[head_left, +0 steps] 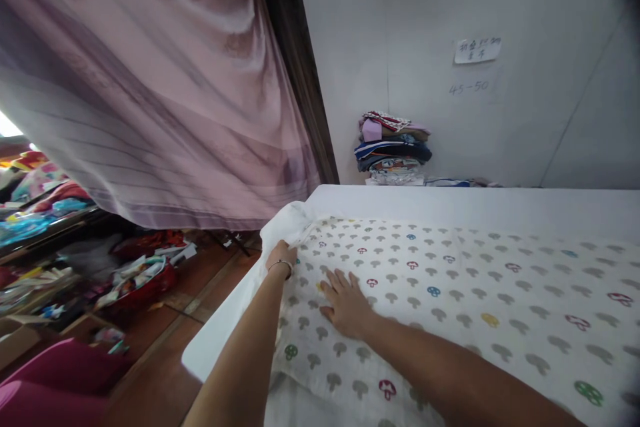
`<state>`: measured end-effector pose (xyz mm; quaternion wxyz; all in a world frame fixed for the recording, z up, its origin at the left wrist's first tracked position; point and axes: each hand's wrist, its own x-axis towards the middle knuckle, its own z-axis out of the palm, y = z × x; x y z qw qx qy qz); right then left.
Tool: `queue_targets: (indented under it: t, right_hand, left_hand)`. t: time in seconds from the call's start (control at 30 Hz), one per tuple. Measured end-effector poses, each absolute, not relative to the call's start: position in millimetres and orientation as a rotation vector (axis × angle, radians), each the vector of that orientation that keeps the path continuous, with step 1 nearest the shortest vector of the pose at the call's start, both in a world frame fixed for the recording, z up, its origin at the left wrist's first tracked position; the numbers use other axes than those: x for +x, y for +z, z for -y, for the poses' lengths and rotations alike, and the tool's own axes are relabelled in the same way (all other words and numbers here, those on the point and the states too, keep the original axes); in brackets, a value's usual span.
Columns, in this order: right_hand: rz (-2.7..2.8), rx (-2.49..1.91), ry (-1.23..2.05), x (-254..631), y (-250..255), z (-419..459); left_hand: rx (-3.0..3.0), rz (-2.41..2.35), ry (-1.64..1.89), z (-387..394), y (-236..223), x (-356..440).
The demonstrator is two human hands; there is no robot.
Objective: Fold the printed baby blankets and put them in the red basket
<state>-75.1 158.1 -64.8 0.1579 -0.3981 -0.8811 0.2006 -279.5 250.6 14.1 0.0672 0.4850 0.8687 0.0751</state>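
Observation:
A white cloth printed with small mushrooms [450,287] lies spread over a white table [450,203]. My left hand [283,257], with a thin bracelet on the wrist, is closed on the cloth's far left corner at the table's edge. My right hand [345,303] lies flat on the cloth with fingers stretched out, a little to the right of the left hand.
A stack of folded clothes [393,147] stands against the white wall behind the table, under a paper note [477,50]. A pink sheer curtain [150,80] hangs at upper left. Below it, heaps of colourful fabric [135,277] lie on a brown floor. A magenta object [55,380] sits at lower left.

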Motion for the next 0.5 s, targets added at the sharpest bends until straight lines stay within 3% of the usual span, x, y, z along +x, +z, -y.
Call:
queue_targets:
  t: [0.3, 0.5]
  right_hand:
    - [2.519, -1.192, 0.844, -68.2, -42.8, -179.0]
    - [2.495, -1.393, 0.642, -22.1, -41.1, -214.2]
  left_hand:
    - [1.48, -2.587, 0.156, -267.0, 12.8, -276.7]
    - [1.516, -2.479, 0.109, -297.1, 9.4, -281.6]
